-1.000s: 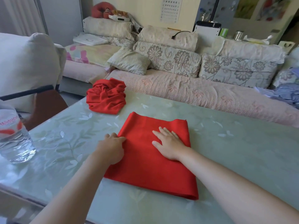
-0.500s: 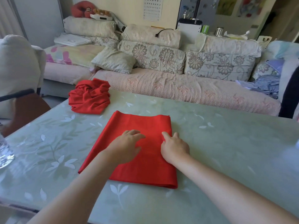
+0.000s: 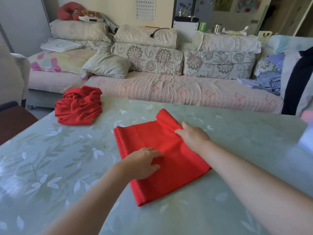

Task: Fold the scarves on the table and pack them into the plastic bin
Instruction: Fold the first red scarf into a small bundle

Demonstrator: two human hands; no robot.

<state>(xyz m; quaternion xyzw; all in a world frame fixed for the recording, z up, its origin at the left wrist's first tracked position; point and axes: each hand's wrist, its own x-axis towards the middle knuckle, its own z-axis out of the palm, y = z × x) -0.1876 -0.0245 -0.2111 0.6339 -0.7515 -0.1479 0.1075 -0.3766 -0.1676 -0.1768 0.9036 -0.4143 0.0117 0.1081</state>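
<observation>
A folded red scarf [image 3: 162, 155] was spread flat on the table [image 3: 50, 158], directly under both hands. The left hand [image 3: 142, 164] was laid on top of it with the fingers loosely spread and pressed onto the cloth, nothing being held. Most of the scarf was found to the right of that hand and beyond it, with only a narrow strip left between the hand and the scarf's layered left edge.

The right hand [image 3: 193, 135] was set on the scarf's right edge, towards the far end. The thumb and fingers were closed on the cloth there, and the fabric just beyond the fingertips was drawn up into a raised roll. From this grip the rest of the scarf was stretched out leftward and back towards the person.

The scarf's long axis was directed away from the person, with the far end swung a little to the left. Its short near edge was angled across the table, the nearest corner being placed below and slightly left of the left hand.

A second red scarf [image 3: 78, 106] was left crumpled in a heap, well apart from both hands, far off to the left of the left hand near the table's far edge. A sofa [image 3: 169, 92] was seen beyond it.
</observation>
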